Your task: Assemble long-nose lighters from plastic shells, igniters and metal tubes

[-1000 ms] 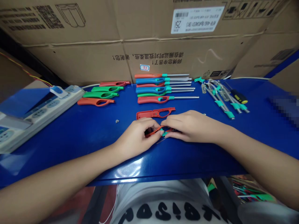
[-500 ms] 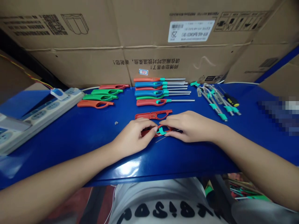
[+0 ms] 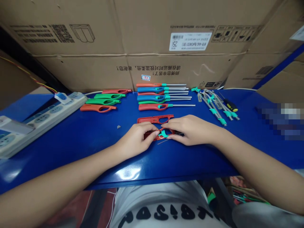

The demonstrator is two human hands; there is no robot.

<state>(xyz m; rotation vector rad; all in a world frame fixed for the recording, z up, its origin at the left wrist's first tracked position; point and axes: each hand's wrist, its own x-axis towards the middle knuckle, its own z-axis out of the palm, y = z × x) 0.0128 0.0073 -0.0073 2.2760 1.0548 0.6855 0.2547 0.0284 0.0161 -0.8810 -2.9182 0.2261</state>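
Between my hands lies an opened red lighter casing half point(image 3: 155, 138) with a teal trigger point(image 3: 163, 133) and a thin pale wire in it. My left hand point(image 3: 136, 136) is closed on the casing's handle end, thumb and forefinger by the trigger. From the other side my right hand point(image 3: 192, 129) pinches the casing's front end, thumb below and fingers above. What lies under the fingers is partly hidden. Just beyond sits the other red casing half point(image 3: 155, 119), inner side up. A thin rod point(image 3: 163, 142) rests on the table in front of the casing.
Stick lighters point(image 3: 154, 107) with metal tubes lie in a row behind. Coloured casings point(image 3: 98, 108) are at left, near small screws point(image 3: 118, 127) and a power strip point(image 3: 42, 118). Tube assemblies point(image 3: 215, 110) and a screwdriver point(image 3: 230, 105) lie at right. A cardboard box point(image 3: 95, 72) stands behind.
The camera view has tilted slightly, so the background sits lower. Both hands keep their hold on the red casing, with only slight finger movement.
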